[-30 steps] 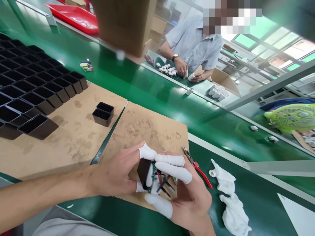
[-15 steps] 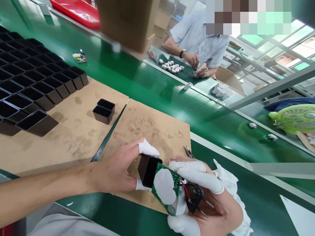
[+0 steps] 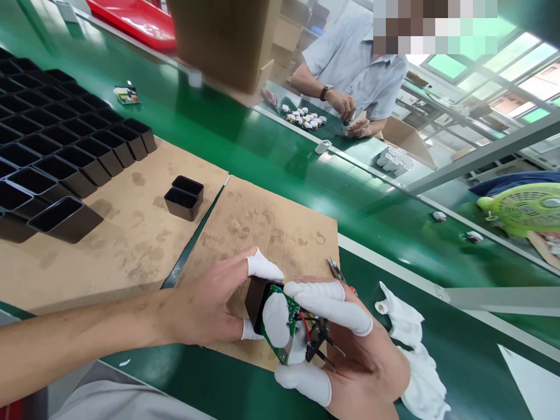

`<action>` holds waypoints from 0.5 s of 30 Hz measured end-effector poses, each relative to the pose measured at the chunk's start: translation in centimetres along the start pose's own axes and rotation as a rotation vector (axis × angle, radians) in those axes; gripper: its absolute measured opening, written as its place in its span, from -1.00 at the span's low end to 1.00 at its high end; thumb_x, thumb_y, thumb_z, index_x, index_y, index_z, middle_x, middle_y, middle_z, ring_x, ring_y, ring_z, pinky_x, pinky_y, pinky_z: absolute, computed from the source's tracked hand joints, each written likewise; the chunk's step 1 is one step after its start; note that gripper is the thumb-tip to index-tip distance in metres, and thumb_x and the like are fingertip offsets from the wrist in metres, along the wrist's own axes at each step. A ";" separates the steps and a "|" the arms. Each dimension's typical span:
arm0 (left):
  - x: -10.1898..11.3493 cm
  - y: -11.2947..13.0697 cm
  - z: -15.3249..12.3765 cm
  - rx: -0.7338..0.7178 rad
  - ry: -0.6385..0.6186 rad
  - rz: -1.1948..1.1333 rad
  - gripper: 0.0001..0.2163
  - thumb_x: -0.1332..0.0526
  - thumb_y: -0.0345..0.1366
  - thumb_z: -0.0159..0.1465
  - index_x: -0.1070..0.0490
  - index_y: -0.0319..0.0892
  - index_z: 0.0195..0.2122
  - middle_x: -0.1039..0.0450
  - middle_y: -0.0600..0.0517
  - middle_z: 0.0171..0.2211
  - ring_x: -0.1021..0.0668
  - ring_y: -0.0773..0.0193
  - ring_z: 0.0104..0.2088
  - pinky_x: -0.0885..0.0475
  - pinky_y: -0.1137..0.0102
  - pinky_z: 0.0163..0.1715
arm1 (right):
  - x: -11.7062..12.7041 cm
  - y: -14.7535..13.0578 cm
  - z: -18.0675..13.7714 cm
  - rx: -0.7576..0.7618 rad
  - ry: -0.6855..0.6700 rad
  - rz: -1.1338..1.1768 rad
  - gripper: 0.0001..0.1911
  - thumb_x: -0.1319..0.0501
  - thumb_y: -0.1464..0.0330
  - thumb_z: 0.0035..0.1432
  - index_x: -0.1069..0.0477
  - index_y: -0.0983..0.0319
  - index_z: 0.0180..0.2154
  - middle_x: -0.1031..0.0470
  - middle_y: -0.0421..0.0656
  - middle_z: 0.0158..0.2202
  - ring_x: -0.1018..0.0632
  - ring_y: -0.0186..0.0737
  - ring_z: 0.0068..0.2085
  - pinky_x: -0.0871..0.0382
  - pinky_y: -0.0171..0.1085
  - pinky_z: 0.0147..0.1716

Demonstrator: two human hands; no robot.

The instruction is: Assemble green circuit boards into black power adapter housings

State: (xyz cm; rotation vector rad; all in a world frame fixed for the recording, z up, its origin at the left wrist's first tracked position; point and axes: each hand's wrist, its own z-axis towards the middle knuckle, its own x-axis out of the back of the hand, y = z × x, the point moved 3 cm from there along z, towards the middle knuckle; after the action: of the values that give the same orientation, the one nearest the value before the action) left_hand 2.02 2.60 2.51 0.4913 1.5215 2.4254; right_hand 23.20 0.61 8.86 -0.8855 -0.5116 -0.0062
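My left hand [image 3: 205, 306] grips a small black plastic housing [image 3: 254, 298] between thumb and fingers, its open mouth facing right. My right hand [image 3: 350, 356], with white finger cots, pinches a green circuit board [image 3: 285, 333] whose left end sits at the housing's mouth. Red and black wires join the board to a black plug piece with two metal prongs [image 3: 321, 344]. Both hands hover over the near edge of a brown board [image 3: 266, 233].
Rows of empty black housings [image 3: 56, 157] fill the left, with a loose pair [image 3: 184, 198] on a second brown board. Red-handled cutters [image 3: 336, 271] and white gloves [image 3: 415, 361] lie to the right. Across the green conveyor [image 3: 280, 163] another person handles small white parts; a green fan [image 3: 522, 209] stands far right.
My right hand pulled the board and plug out to the right, then brought them back left; the board's end now meets the housing mouth again. The left hand barely moved.
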 end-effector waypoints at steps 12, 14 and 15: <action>0.0 0.1 0.0 -0.022 -0.035 -0.010 -0.61 -0.56 -0.31 0.34 -0.54 -0.05 0.14 -0.66 -0.06 -0.03 -0.68 -0.03 -0.03 -0.64 0.13 -0.06 | -0.2 0.3 0.1 0.010 -0.037 -0.027 -0.23 -0.71 0.35 0.22 -0.57 0.08 0.39 -0.78 0.03 0.08 -0.80 0.14 -0.01 -0.79 0.01 -0.08; 0.0 0.0 0.0 -0.004 -0.039 -0.017 -0.60 -0.57 -0.30 0.32 -0.54 -0.01 0.13 -0.64 -0.04 -0.06 -0.68 -0.02 -0.06 -0.65 0.13 -0.11 | -0.2 0.2 0.3 0.019 -0.045 -0.034 -0.24 -0.71 0.35 0.22 -0.58 0.09 0.39 -0.79 0.02 0.05 -0.81 0.13 -0.03 -0.79 -0.01 -0.12; 0.0 0.0 0.0 0.002 -0.037 -0.016 -0.60 -0.57 -0.30 0.32 -0.54 0.00 0.13 -0.64 -0.03 -0.06 -0.68 -0.01 -0.08 -0.64 0.13 -0.12 | -0.2 0.2 0.3 0.022 -0.044 -0.037 -0.24 -0.71 0.35 0.22 -0.59 0.10 0.38 -0.79 0.02 0.04 -0.81 0.12 -0.04 -0.79 -0.02 -0.12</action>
State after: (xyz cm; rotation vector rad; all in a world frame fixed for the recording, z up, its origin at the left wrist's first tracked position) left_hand 2.02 2.65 2.51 0.5196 1.5080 2.3897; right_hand 22.93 0.93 8.82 -0.8559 -0.5680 -0.0142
